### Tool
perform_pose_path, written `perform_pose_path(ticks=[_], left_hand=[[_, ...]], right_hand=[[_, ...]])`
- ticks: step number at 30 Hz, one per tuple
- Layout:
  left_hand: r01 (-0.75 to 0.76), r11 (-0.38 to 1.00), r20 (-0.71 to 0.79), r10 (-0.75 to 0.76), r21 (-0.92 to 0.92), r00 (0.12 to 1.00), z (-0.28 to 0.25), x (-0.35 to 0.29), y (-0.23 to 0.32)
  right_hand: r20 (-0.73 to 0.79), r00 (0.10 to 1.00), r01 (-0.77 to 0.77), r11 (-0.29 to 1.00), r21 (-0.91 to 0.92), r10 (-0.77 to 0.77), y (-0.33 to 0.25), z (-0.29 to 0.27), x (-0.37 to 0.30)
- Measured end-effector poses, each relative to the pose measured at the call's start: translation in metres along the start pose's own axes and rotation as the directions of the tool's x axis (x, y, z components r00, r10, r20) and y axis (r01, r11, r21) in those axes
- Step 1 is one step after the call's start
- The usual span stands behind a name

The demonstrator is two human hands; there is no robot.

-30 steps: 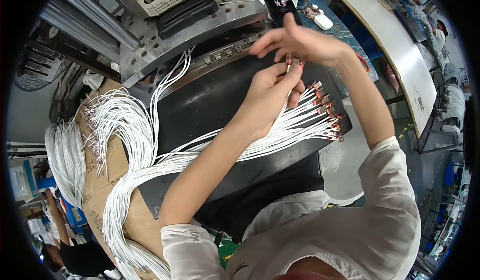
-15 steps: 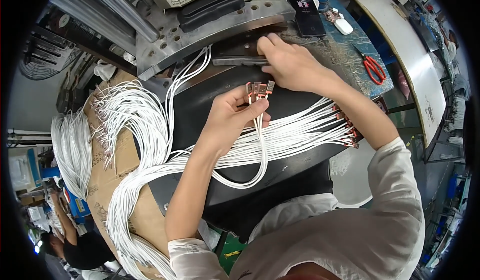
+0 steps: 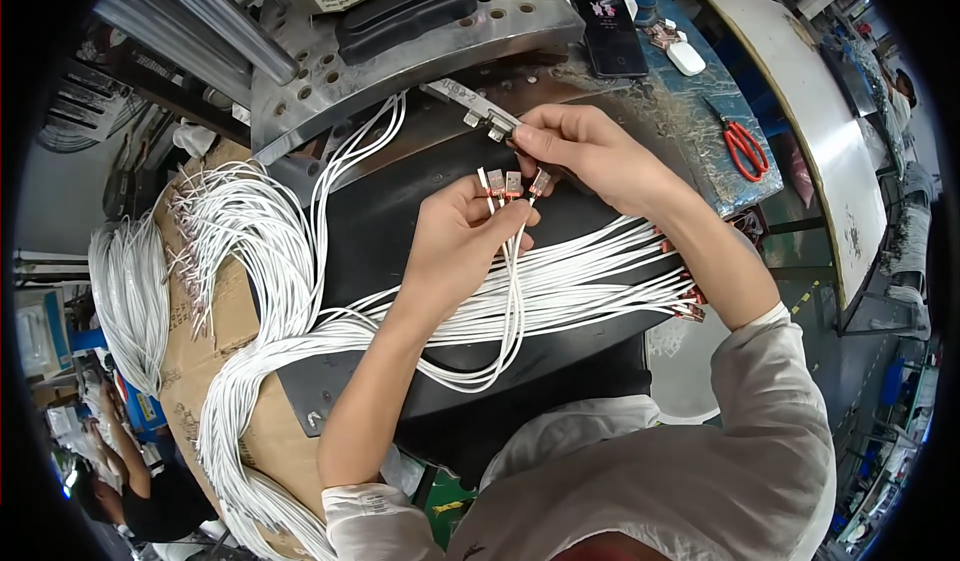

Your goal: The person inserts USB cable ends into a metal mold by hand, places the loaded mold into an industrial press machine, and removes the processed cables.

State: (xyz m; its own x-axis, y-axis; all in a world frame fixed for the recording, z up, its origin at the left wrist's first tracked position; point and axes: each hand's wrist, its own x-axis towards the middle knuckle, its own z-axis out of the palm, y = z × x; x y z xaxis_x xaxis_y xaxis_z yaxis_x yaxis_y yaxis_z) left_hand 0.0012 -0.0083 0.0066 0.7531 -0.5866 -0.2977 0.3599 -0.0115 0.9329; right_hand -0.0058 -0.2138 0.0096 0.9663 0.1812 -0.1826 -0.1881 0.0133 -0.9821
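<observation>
Several white cables with flat metal USB plugs (image 3: 512, 184) are pinched in my left hand (image 3: 455, 236), plugs pointing up and fanned apart. Their cords loop down over a bundle of white cables (image 3: 570, 276) on a black mat (image 3: 365, 236). My right hand (image 3: 595, 156) grips one end of a narrow metal bar fixture (image 3: 462, 104) with small metal blocks on its near edge. That bar is held tilted, just above the plugs. One plug stands close under my right fingers; whether they touch it is hidden.
Beyond my hands stands a press with a thick metal plate (image 3: 415, 66). Red-handled pliers (image 3: 743, 151), a phone (image 3: 605, 26) and a white case (image 3: 686, 58) lie on the blue bench. Coiled white cables (image 3: 250, 221) cover cardboard at left. A co-worker (image 3: 150, 486) is at far left.
My right hand has lifted the metal bar off the press's front area, tilted it and drawn it nearer the plugs. The plugs in my left hand have spread apart.
</observation>
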Motion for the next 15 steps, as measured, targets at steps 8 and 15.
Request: perform_pose_path(ticks=[8,15], left_hand=[[-0.064,0.998,-0.008,0.064,-0.004,0.998,-0.004,0.000,-0.006],[-0.034,0.999,-0.043,0.033,-0.033,0.999,-0.002,-0.003,-0.004]], right_hand=[[-0.028,0.999,-0.019,0.991,-0.133,0.016,-0.011,0.006,-0.008],[0.036,0.999,0.019,0.997,-0.079,-0.017,-0.005,0.002,-0.007]])
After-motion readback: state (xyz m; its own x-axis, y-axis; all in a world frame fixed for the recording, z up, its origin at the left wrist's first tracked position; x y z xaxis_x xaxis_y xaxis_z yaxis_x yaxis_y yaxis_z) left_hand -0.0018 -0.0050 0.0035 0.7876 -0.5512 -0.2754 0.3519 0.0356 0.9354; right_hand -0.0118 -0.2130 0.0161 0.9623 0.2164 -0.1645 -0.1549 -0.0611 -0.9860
